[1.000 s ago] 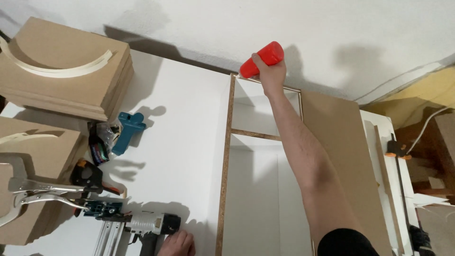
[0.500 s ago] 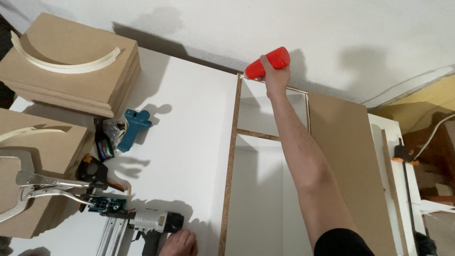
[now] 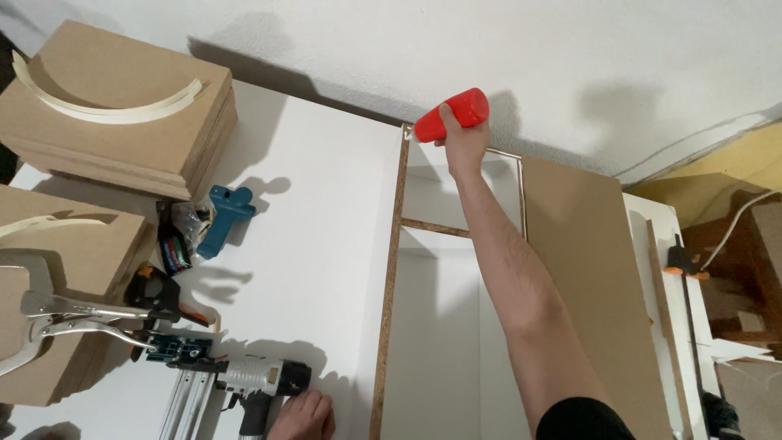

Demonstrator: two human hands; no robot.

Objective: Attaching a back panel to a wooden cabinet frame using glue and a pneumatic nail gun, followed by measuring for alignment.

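— What's closest to us down there?

— The left hand (image 3: 303,415), at the bottom edge, resting flat on the white panel (image 3: 318,212) right beside the nail gun (image 3: 244,381). Its fingers look loosely curled, but the frame cuts the hand off, so I can't tell whether they grip anything.

— And around it?

— Left of the nail gun lies a locking clamp (image 3: 57,314) over a brown board (image 3: 65,269), with a small black-and-orange clamp (image 3: 155,289) next to it. A little farther up, a blue tool (image 3: 224,216) lies on the white panel beside some small dark items I can't make out. Beyond that is a stack of brown boards (image 3: 122,122) with a pale curved strip (image 3: 106,102) on top.

— Where's the other arm?

— Stretched straight out over the open cabinet carcass (image 3: 444,326), crossing its inner rail, forearm bare. The right hand (image 3: 463,138) is wrapped tight around a red bottle (image 3: 452,114), tilted with its narrow end pointing left at the cabinet's far corner by the wall. The nozzle tip is too small to see clearly.

— Anything on the right?

— A brown backing panel (image 3: 590,277) lies along the cabinet, then white pieces with an orange clamp (image 3: 680,265), partly cut off.
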